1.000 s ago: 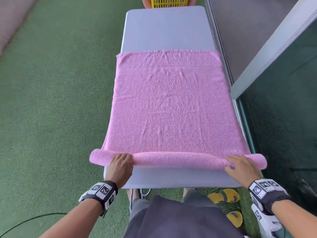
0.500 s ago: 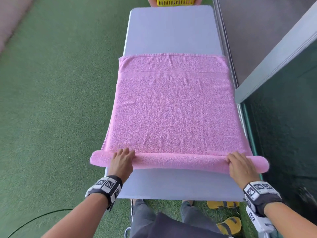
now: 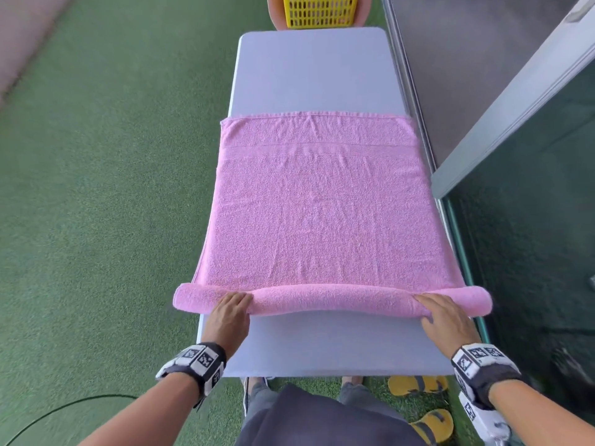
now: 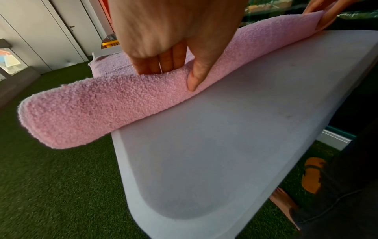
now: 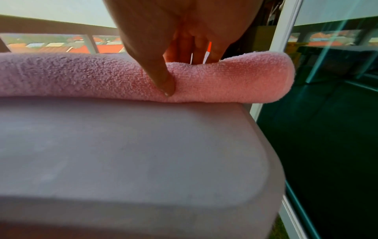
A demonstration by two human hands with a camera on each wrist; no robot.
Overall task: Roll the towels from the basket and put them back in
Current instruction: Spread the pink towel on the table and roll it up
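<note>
- Pink towel [image 3: 317, 207]: spread flat along a white table [image 3: 314, 69]; near edge wound into a roll [image 3: 331, 299] lying across the table, both ends overhanging the sides.
- Left hand [image 3: 229, 317]: on the roll near its left end, fingers over the top, thumb against the near side; curled round it.
- Right hand [image 3: 446, 320]: same hold near the right end.
- Yellow basket [image 3: 320, 9]: beyond the table's far end, contents not visible.
- Yellow sandals [image 3: 418, 384]: on green turf by the person's feet.

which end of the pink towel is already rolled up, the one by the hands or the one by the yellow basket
The end by the hands: the left hand and right hand grip a roll there. The pink towel lies flat toward the yellow basket.
</note>
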